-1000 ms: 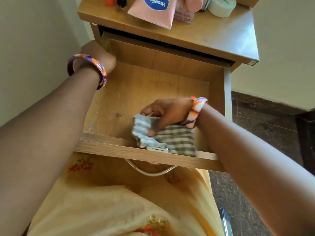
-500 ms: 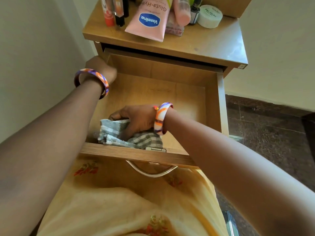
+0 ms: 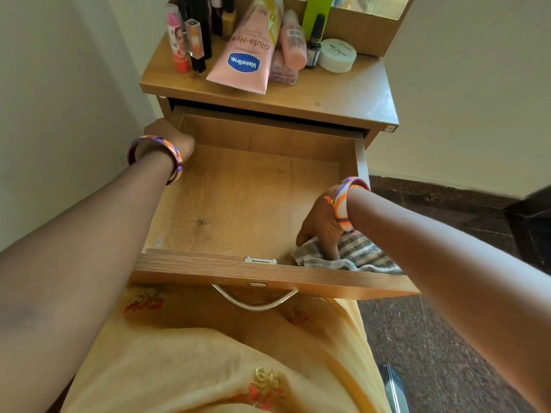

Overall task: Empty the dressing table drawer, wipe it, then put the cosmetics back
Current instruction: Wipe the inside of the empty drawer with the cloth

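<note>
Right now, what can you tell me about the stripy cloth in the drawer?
The cloth is soft woven fabric with grey and pale stripes, crumpled rather than folded. It lies on the wooden floor of the open drawer, in the near right corner, bunched against the front panel. The right hand presses down on it with fingers spread over the top. The forearm hides its far right edge. Nothing else touches it, and the left hand grips the drawer's far left corner.

The drawer [image 3: 238, 204] stands pulled out below the counter [image 3: 343, 93], where the tube [image 3: 247, 46], bottles [image 3: 293, 44] and jar [image 3: 337, 55] crowd the back, while the cloth [image 3: 357, 254] lies in the drawer's front right corner under the right hand [image 3: 323, 225], and the left hand [image 3: 170, 138] sits on its back left corner.
</note>
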### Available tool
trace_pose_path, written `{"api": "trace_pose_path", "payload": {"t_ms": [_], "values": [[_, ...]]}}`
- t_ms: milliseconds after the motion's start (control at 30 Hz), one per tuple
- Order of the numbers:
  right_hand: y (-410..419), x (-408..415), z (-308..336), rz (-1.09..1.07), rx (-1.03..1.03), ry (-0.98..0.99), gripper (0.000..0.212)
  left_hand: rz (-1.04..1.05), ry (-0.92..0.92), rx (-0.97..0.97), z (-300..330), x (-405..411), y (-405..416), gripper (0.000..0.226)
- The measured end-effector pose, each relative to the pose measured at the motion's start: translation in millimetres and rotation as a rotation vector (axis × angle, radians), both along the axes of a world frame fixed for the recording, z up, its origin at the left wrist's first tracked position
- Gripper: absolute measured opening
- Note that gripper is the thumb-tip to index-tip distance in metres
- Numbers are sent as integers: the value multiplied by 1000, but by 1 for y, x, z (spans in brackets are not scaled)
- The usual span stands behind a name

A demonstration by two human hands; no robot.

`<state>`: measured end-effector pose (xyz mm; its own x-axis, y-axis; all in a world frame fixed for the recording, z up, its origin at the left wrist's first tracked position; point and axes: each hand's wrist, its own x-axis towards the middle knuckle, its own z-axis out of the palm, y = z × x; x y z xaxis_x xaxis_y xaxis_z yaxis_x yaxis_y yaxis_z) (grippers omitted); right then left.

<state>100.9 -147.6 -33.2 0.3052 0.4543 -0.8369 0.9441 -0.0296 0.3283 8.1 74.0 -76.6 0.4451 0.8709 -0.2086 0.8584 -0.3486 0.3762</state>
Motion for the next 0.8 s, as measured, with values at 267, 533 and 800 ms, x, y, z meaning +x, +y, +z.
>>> {"api": "trace_pose_path", "payload": {"t_ms": [267, 533, 800], "values": [[-2, -42, 3, -11, 40, -92, 28, 13, -90, -39, -3, 2, -1, 20], [-21, -42, 0, -334, 1094, -285, 31, 28, -107, -24, -2, 0, -3, 12], [-44, -45, -7, -828, 705, -311, 32, 18, -101, -5, -3, -2, -3, 24]]}}
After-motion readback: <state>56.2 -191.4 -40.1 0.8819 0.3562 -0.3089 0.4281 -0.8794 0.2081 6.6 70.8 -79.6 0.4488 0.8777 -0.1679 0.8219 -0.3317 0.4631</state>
